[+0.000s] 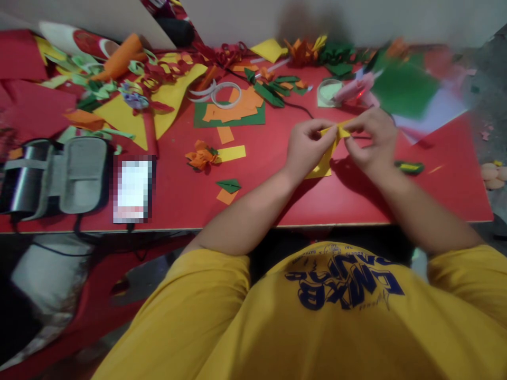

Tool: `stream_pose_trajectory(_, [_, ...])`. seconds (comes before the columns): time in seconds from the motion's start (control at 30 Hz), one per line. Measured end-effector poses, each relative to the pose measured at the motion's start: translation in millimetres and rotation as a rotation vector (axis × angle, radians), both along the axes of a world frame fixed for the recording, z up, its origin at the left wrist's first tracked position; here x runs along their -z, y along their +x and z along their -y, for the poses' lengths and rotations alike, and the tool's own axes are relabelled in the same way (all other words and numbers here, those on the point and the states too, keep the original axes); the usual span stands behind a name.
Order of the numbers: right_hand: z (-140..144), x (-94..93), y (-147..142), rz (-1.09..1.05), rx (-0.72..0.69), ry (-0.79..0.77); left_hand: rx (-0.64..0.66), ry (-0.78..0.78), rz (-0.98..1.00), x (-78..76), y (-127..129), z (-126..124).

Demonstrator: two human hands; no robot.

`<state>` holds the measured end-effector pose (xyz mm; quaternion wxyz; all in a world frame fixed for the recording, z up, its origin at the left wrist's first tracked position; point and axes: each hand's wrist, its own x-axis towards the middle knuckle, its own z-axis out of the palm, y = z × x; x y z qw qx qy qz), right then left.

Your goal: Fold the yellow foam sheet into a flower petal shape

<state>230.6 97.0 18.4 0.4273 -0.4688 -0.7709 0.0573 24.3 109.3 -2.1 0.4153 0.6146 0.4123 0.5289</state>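
Between my two hands is a sheet of yellow paper (326, 164), pinched along its upper edge, where a small fold sticks up. My left hand (307, 148) closes thumb and fingers on its left side. On the right, my right hand (372, 140) pinches the paper's upper corner. The lower part of the sheet hangs down close to the red table, and I cannot tell whether it touches. A pink glue gun (358, 91) with a red light lies just beyond my hands. Near my right wrist is a green cutter (410, 167).
Orange paper pieces (233, 105), a tape roll (226, 95) and an orange paper flower (202, 156) lie left of my hands. A phone (133, 190) and an open case (55, 177) sit at the left front. Green sheets (407, 89) lie at the right back.
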Motion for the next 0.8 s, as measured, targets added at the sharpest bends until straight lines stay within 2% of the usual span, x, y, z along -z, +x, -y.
stream_pose_trajectory(0.3, [-2, 3.2, 1, 0.021, -0.043, 0.044, 0.055, -0.024, 0.037, 3.6, 2, -2])
stream_pose_trajectory(0.47, [-4, 0.1, 6, 0.076, -0.048, 0.111, 0.108, -0.038, 0.04, -4.3, -1, 2])
stream_pose_trajectory(0.67, [0, -9.6, 8, 0.107, -0.046, -0.035, 0.177, -0.084, 0.039, -15.1, -5, 7])
stream_pose_trajectory(0.8, [2, -10.8, 8, 0.11, 0.002, -0.036, 0.211, -0.09, 0.042, -13.3, -6, 6])
